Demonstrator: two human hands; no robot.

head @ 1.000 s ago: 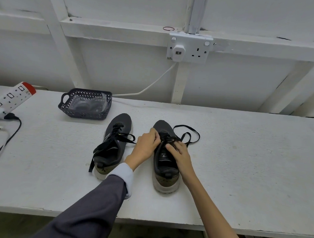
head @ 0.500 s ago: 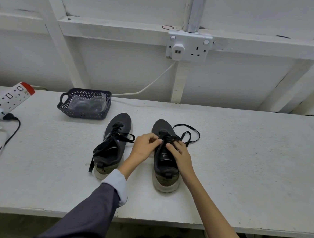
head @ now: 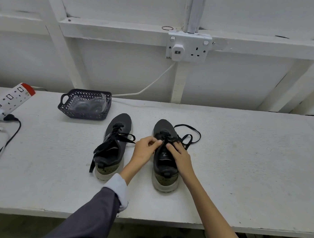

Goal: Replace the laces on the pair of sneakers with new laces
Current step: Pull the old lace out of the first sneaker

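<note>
Two dark sneakers stand side by side on the white bench (head: 240, 167), toes pointing away from me. The left sneaker (head: 113, 145) has loose black laces trailing down its side. On the right sneaker (head: 164, 155), a black lace (head: 189, 136) loops out to the right over the bench. My left hand (head: 145, 150) pinches the lace at the eyelets on that shoe's left side. My right hand (head: 179, 153) rests on the tongue with its fingertips pinching the lace near the upper eyelets.
A dark plastic basket (head: 85, 105) with clear plastic packets stands behind the left sneaker. A power strip (head: 9, 98) with a black cable (head: 9, 139) lies at the far left. A wall socket (head: 188, 48) is mounted above, its white cable running down to the bench.
My left hand has slid back from the top of the right sneaker to its left side. The right hand stays on the laces.
</note>
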